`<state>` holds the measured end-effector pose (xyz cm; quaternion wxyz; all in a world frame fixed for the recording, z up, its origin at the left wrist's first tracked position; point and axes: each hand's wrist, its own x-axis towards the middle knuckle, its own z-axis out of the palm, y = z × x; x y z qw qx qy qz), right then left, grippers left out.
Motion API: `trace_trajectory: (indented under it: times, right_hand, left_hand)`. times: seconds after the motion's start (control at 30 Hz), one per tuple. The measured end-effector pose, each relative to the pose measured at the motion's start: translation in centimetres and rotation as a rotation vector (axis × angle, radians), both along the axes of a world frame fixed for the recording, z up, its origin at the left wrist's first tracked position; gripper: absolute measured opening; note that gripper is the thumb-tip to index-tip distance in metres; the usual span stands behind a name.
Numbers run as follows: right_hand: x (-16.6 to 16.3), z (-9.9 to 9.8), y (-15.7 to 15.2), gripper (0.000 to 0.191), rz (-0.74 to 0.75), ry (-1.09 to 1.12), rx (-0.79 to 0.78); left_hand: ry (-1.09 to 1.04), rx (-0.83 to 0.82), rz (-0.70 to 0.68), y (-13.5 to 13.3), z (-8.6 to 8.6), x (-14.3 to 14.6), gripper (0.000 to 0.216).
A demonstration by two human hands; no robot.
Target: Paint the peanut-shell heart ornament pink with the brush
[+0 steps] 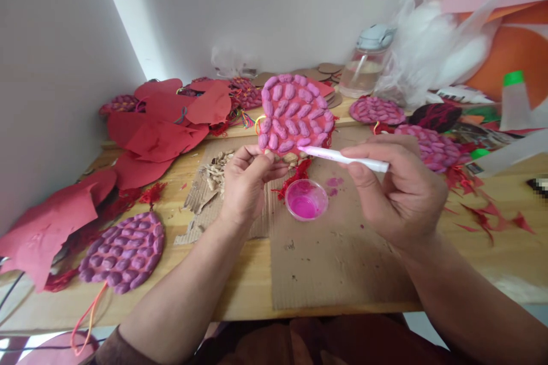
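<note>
1. One pale wooden table (240, 285) took up most of the view, set against a light wall.
2. Brown cardboard sheet (334, 268): flat on the table before the person, with specks and a few pink stains.
3. Heap of red paper (158, 131): far left. A finished-looking plaque (124, 251), similar to the held one, lay near the front edge below it.
4. Held plaque (295, 111): red backing set with pink peanut shells, raised above the far part of the cardboard, studded face toward the person. Outline rounded; long axis apparently near upright, though not much longer than wide. A few shells at the bottom edge were bare tan.
5. Left hand (250, 182): nearer to the plaque, pinching its lower edge between thumb and fingers; the grip behind was hidden. The plaque rose up and rightward from that hand.
6. Right hand (398, 188): right of the plaque and a little lower, pinching a white pen (346, 158) between thumb and fingers. Pen axis ran nearly level, pointing left and slightly up.
7. Clear cup (306, 202) of pink liquid: on the cardboard, below the plaque, between the hands.
8. Pink pen tip (302, 149): at the plaque's lower edge, by the bottom shells; contact could not be confirmed.
</note>
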<state>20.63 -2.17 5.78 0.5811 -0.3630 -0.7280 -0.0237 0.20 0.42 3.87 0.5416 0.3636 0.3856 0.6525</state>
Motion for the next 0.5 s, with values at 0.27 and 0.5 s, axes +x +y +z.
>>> trace_trajectory:
  times: [0.27, 0.5]
  right_hand:
    - [0.26, -0.02, 0.08, 0.025, -0.024, -0.005, -0.019]
    - [0.53, 0.02, 0.41, 0.017, -0.071, 0.036, -0.032]
  left_hand:
    - [-0.004, -0.002, -0.007, -0.05, 0.04, 0.06, 0.025]
    - [0.015, -0.017, 0.006, 0.32, -0.18, -0.33, 0.024]
